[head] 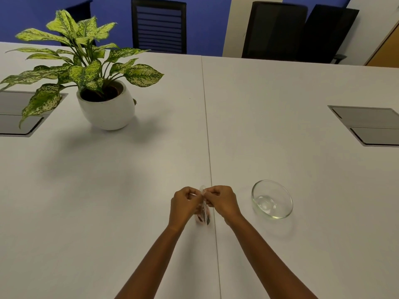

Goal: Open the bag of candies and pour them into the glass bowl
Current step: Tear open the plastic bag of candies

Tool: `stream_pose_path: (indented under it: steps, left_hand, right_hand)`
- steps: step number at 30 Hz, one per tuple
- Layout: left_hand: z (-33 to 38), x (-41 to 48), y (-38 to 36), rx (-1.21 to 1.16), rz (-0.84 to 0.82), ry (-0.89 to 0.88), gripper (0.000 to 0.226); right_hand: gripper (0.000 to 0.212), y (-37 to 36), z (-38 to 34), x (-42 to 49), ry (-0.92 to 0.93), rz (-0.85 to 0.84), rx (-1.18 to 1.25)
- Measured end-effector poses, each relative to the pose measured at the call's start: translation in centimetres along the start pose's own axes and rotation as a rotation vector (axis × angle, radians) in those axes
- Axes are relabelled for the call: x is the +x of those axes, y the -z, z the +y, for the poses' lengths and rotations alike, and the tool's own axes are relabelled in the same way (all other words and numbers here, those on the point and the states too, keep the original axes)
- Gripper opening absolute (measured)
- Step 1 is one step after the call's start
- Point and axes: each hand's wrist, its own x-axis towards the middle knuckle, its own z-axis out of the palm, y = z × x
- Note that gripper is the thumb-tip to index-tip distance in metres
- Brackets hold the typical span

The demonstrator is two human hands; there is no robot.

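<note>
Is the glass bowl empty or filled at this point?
Empty: the glass bowl shows only its clear bottom, no candies inside.

One view only, from a camera on the person's head. It looks forward and steeply down across a white table [129, 190], whose centre seam runs from the bottom edge up toward the far side. Both forearms enter from the bottom edge, and the left hand [183, 203] and right hand [224, 202] meet low in the middle of the frame, the nearest things to the lens. A bowl [272, 199] sits just right of them. A plant [95, 76] stands farther off at upper left. Chairs [158, 25] and a blue wall line the top edge, farthest away. The wide lens bends the table's far edge.
</note>
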Motion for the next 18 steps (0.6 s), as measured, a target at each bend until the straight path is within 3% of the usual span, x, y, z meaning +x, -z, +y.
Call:
stream_pose_path:
  steps: [18]
  left_hand:
    - [1.3, -0.7, -1.5, 0.126, 0.149, -0.174, 0.011]
  right_hand:
    - [0.018, 0.7, -1.5, -0.9, 0.224, 0.154, -0.247]
